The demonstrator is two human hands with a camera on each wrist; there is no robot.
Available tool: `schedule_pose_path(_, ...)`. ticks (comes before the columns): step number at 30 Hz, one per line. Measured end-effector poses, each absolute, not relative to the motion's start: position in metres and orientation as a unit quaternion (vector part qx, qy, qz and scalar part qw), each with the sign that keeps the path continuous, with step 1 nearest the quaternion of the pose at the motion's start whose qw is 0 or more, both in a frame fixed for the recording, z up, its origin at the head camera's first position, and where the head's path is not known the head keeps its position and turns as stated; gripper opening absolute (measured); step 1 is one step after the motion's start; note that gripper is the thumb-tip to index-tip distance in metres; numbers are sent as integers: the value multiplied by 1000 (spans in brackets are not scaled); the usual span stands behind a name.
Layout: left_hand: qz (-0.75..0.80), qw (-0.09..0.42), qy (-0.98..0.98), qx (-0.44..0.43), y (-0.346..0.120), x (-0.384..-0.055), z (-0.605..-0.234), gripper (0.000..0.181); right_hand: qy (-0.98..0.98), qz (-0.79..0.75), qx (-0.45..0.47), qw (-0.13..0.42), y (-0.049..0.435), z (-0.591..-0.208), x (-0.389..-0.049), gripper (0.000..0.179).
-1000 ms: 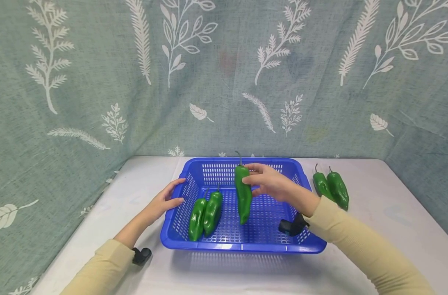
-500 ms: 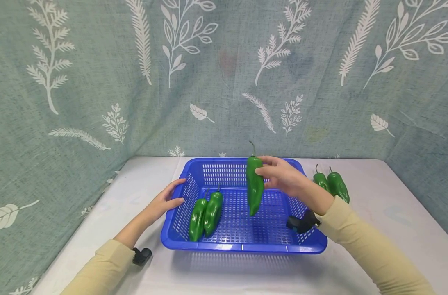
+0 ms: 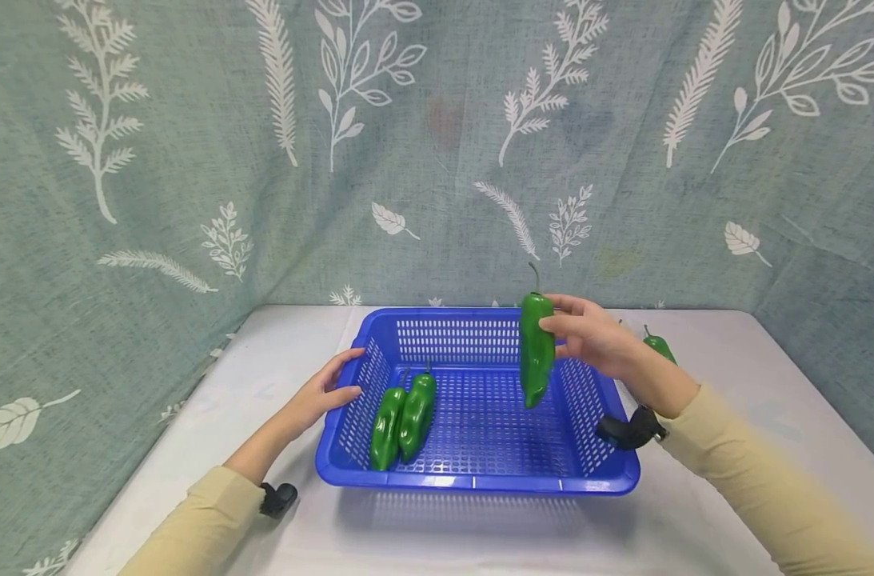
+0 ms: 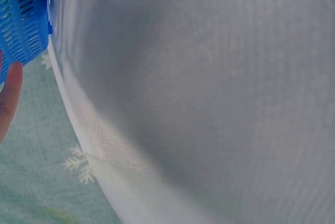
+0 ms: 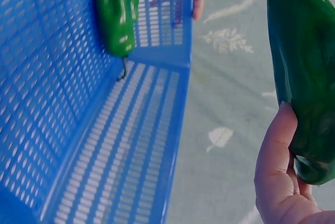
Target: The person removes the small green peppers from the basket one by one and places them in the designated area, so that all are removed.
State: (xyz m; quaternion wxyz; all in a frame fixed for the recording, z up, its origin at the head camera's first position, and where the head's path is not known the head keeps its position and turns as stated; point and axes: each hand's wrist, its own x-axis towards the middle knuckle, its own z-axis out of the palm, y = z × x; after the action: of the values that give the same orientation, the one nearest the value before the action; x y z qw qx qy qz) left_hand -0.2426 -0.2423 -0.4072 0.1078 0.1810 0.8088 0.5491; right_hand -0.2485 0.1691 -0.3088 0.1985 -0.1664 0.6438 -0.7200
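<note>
My right hand (image 3: pixel 595 332) pinches a long green pepper (image 3: pixel 536 352) between thumb and fingers. The pepper hangs nearly upright over the right part of a blue plastic basket (image 3: pixel 472 482), stem on top. In the right wrist view, the thumb lies against the glossy pepper (image 5: pixel 306 72). My left hand (image 3: pixel 314 402) rests on the basket's left rim, thumb and fingers spread apart. One of its fingers (image 4: pixel 10 96) shows straight beside the blue wall in the left wrist view. Two green peppers (image 3: pixel 402 420) lie side by side in the basket's left end.
On the white table (image 3: pixel 753 448), right of the basket, another green pepper (image 3: pixel 658 346) shows partly behind my right arm. A stem tip beside it belongs to one more, otherwise hidden. A green-grey patterned cloth (image 3: pixel 437 160) hangs behind and beside the table.
My right hand has carried its pepper rightward and slightly up, from the basket's middle toward its right side. The right forearm now covers more of the table peppers. My left hand has stayed put.
</note>
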Motion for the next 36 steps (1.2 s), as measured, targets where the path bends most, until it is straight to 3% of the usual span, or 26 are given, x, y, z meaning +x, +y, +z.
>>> schedule_pose_path(6,551,104,806,189,-243,-243,-408,60,634,-732,-162,189,189,-306,-248,32)
schedule_pose_path(23,559,100,798,200,-243,-243,-407,59,614,-763,-128,156,236,-302,-251,20)
schedule_pose_path(36,552,98,804,197,-243,-243,-409,59,594,-785,-116,134,268,-310,-258,21)
